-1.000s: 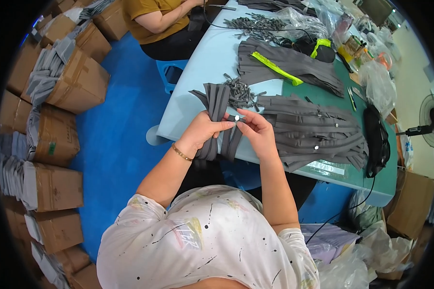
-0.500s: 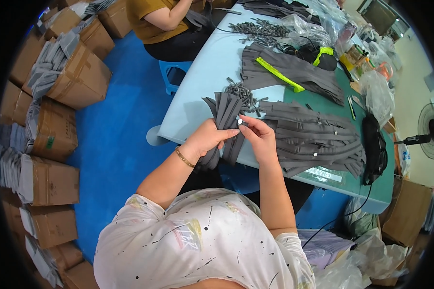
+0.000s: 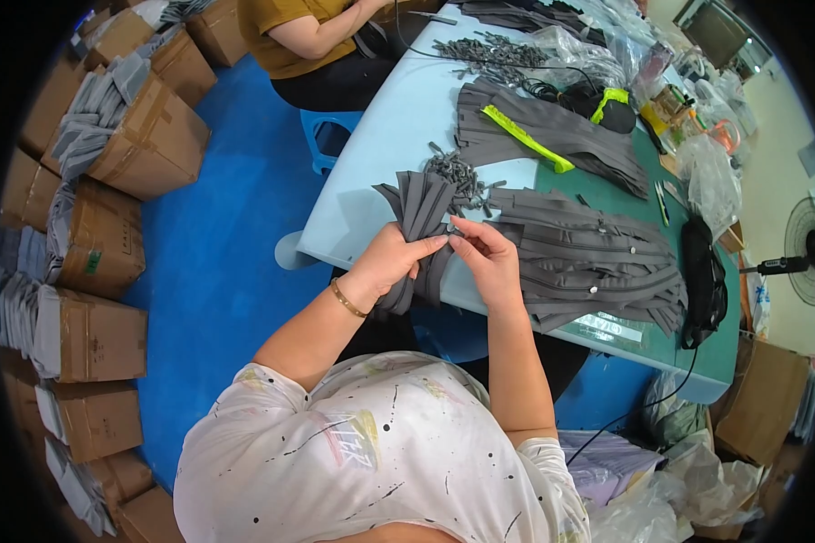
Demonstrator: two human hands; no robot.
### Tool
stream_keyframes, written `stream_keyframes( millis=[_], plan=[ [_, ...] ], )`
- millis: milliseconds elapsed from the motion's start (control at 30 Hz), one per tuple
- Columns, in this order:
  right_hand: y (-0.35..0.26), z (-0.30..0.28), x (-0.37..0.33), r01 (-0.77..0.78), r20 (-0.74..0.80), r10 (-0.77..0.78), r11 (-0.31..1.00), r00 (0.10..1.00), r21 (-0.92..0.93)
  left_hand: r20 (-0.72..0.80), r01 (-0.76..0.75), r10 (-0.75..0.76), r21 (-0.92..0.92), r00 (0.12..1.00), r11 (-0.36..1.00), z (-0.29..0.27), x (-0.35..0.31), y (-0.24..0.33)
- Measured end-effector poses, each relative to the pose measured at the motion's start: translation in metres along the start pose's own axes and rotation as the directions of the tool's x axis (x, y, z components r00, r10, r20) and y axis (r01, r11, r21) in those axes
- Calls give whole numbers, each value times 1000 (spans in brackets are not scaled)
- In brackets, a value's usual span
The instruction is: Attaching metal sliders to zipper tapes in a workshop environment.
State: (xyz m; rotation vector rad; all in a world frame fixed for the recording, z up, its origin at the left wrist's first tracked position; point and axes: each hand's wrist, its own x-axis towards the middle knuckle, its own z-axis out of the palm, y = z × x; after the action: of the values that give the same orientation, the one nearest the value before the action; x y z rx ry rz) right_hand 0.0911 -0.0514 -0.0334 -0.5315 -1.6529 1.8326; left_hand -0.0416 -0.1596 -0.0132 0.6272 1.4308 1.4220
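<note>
A: Biggest first?

B: Blue floor (image 3: 217,271), stretching left of the light-blue table (image 3: 380,172). Rows of brown cardboard boxes (image 3: 145,136) well left of the table, stuffed with grey strips.

A: And on the table?

B: Green cutting mat (image 3: 697,353) covering the table's right end. Spread of grey zipper tapes (image 3: 597,262) lying flat across the mat's near part, right of the hands. Second grey stack with a neon-yellow strip (image 3: 525,136) at the table's far side. Black bundle (image 3: 701,281) and cable near the table's right edge. Clear plastic bags (image 3: 710,176) at the far right corner.

A: Anyone else?

B: Another person in a mustard shirt (image 3: 290,27), seated on a blue stool (image 3: 330,136) at the table's far-left edge.

A: Now the hands.

B: Close together over the table's near edge. Left hand (image 3: 391,258) wrapped around a bundle of grey zipper strips (image 3: 421,213), upper ends fanning out on the table, lower ends drooping past the near edge. Right hand (image 3: 487,258) just right of it, fingertips pinched at the bundle; what sits between them too small to tell.

A: Smallest?

B: Little heap of grey zipper sliders (image 3: 462,170) on the table just beyond the bundle. Thin gold bracelet (image 3: 346,299) on the left wrist.
</note>
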Motion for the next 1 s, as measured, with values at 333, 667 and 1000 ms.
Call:
stream_keyframes(
  millis=[333,667,1000],
  plan=[
    [-3,0,-1,23,36,-22,999,999,-29,-21,-39,38,-15,999,999,-1,-3,-8],
    [-6,7,1,-53,-23,54,998,998,36,-47,-91,92,29,995,995,2,-5,-9],
    [-2,3,1,96,-8,-96,995,995,-40,10,-121,121,76,993,990,2,-7,-7]
  ],
)
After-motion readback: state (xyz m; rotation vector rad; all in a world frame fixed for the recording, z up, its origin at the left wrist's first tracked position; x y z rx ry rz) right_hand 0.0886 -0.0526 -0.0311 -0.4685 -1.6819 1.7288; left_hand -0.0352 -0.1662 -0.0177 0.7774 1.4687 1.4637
